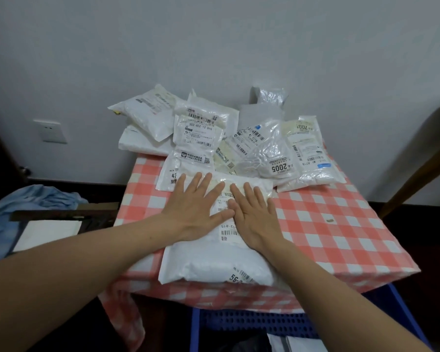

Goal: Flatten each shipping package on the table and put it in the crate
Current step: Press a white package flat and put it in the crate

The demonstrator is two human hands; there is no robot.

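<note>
Pressing step, head view only. Left hand [196, 201] and right hand [254, 214] lie palm-down side by side, fingers straight and spread, gripping nothing. Both rest on the far half of a large white plastic mailer bag with a barcode label [208, 262]. The bag sits at the near edge of the table draped in a red-and-white checked cloth [328, 224]. A heap of other white and clear plastic mailers [264, 153] is piled behind it against the wall. A blue perforated plastic crate [239, 323] stands below the table's near edge.

Judgement: the bag looks soft, puffy and light, with slick film. Take hold at opposite side seams, not the bulging middle. Contents cannot be seen.
</note>
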